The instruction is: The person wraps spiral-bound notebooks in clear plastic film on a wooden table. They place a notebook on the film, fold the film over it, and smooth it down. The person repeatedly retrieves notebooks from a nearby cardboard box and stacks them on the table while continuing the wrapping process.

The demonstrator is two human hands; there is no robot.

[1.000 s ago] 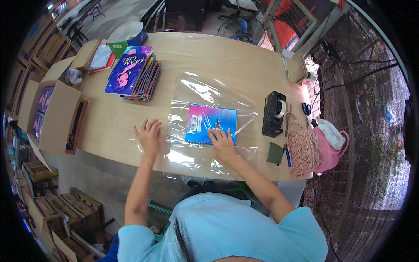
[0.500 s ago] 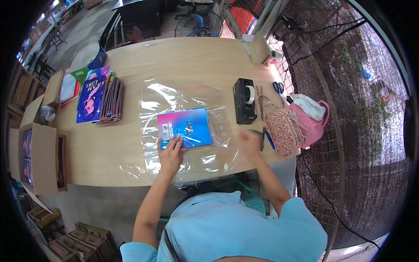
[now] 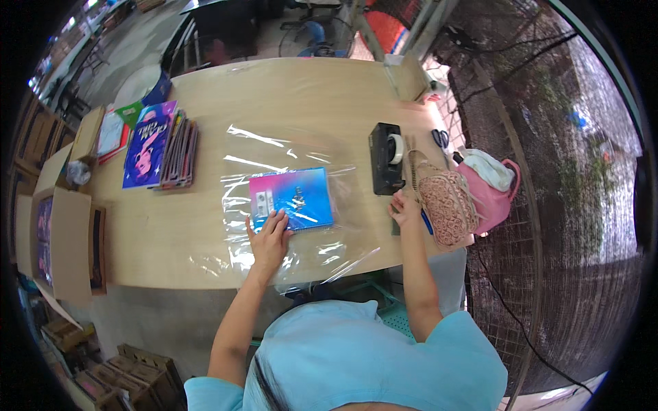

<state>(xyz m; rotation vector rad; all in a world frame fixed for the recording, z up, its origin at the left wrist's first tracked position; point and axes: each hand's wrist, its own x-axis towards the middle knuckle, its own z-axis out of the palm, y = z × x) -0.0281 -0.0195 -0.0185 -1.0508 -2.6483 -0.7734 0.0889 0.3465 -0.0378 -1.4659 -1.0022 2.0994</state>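
Observation:
A blue and pink spiral notebook (image 3: 312, 198) lies on a sheet of clear plastic film (image 3: 253, 147), which spreads past it on all sides. My left hand (image 3: 269, 240) rests flat on the notebook's lower left part, fingers stretched out. At the near end of a black tape dispenser (image 3: 379, 164) with a pale tape roll (image 3: 395, 148) is my right hand (image 3: 406, 209). Its fingers are bent together; whatever they pinch, if anything, is too small to make out. A dark green item (image 3: 395, 227) shows partly beside that wrist, and a blue-handled tool (image 3: 427, 222) lies just right of it.
Stacked notebooks (image 3: 154, 147) stand at the left, beyond an open carton (image 3: 72, 240) at the table's edge. Scissors (image 3: 440, 138), a patterned pouch (image 3: 445, 205) and a pink bag (image 3: 490, 198) lie along the right edge, beside a mesh wall. A fan (image 3: 315, 38) stands past the table.
My right hand has moved slightly right and away from me, up to the tape dispenser's near end. My left hand stays on the notebook.

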